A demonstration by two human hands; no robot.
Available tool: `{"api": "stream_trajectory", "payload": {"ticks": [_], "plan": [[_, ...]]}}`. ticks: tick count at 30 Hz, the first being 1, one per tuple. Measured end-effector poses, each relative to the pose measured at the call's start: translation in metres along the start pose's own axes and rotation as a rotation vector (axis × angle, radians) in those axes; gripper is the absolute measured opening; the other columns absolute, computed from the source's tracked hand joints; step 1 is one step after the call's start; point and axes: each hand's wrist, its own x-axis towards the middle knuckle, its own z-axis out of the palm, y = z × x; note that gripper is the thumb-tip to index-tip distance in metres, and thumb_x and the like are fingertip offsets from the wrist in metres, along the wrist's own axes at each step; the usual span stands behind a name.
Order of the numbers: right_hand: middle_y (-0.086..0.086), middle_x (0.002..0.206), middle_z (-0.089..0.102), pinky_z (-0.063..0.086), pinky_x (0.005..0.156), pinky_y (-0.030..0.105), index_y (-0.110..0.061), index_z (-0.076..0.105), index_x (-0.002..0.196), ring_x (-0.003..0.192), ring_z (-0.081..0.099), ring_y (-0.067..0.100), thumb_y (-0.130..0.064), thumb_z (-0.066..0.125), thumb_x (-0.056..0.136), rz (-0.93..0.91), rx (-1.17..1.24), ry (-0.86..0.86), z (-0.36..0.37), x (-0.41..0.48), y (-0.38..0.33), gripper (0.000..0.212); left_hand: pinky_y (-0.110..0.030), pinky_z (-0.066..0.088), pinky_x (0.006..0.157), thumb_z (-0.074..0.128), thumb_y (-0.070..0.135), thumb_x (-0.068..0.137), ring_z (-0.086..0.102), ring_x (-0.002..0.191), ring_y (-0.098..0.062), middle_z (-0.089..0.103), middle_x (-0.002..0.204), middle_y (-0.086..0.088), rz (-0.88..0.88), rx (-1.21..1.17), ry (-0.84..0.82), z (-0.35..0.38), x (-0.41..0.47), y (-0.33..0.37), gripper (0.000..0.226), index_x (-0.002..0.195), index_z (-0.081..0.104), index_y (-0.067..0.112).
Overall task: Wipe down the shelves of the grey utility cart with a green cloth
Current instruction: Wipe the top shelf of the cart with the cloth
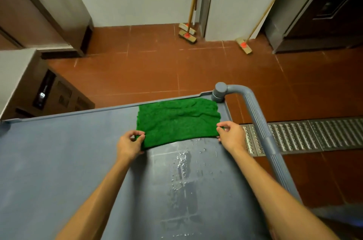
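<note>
body: 2 bare forearms | left hand + right hand bare, no gloves | no sleeves/rings/watch seen

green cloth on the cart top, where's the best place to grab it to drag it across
Grip the green cloth at its two near corners, coming from the near edge, as the left hand and right hand do now. It lies spread flat on the cart shelf, so pinched corners probably keep it open while it is pulled over the wet patch.
</note>
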Motion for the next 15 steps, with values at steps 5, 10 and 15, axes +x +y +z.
{"api": "stream_trajectory", "payload": {"ticks": [5,10,15], "plan": [[0.012,0.092,0.074,0.055,0.088,0.046,-0.011,0.073,0.104,0.076,0.071,0.027,-0.006,0.062,0.090,-0.041,-0.101,-0.029,0.002,0.001,0.005,0.019,-0.049,0.061,0.062,0.067,0.009,0.091,0.065,0.079,-0.032,0.068,0.100,-0.022,0.053,0.115,0.037,0.003,0.002,-0.003,0.004,0.092,0.070,0.012],[0.008,0.086,0.073,0.059,0.077,0.041,-0.007,0.073,0.108,0.069,0.071,0.028,-0.003,0.060,0.089,-0.057,-0.131,-0.036,-0.001,-0.005,0.005,0.023,-0.047,0.061,0.066,0.066,0.008,0.091,0.064,0.058,-0.030,0.069,0.089,-0.015,0.105,0.204,0.041,0.002,0.000,-0.005,0.008,0.089,0.071,0.014],[0.011,0.090,0.075,0.060,0.071,0.040,-0.007,0.073,0.109,0.066,0.072,0.025,-0.003,0.060,0.089,-0.050,-0.131,-0.050,-0.005,-0.019,0.013,0.024,-0.045,0.061,0.067,0.066,0.008,0.091,0.062,0.051,-0.023,0.067,0.088,-0.010,0.111,0.221,0.047,0.002,-0.007,-0.011,0.010,0.089,0.072,0.016]]}}
